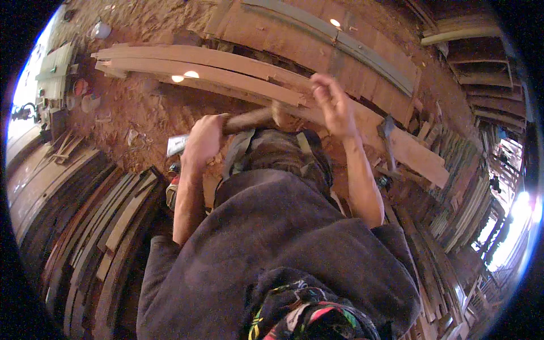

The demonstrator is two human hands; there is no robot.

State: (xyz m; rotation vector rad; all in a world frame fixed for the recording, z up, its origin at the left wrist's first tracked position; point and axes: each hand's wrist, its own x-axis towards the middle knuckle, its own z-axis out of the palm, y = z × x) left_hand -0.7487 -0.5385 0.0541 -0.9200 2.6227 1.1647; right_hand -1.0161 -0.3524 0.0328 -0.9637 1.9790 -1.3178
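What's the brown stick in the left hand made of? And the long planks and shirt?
The stick: probably wood, being brown, but too blurry to judge the finish. The long planks: likely bare wood, pale brown without visible paint. The shirt: soft-looking dull cloth, because it creases.

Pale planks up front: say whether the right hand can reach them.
Probably yes: the right hand is open and looks empty, and nothing visible stands between it and the pale planks, though depth is uncertain.

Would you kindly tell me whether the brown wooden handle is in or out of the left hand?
In: the left hand is closed around one end of the brown wooden handle; the rest sticks out rightward.
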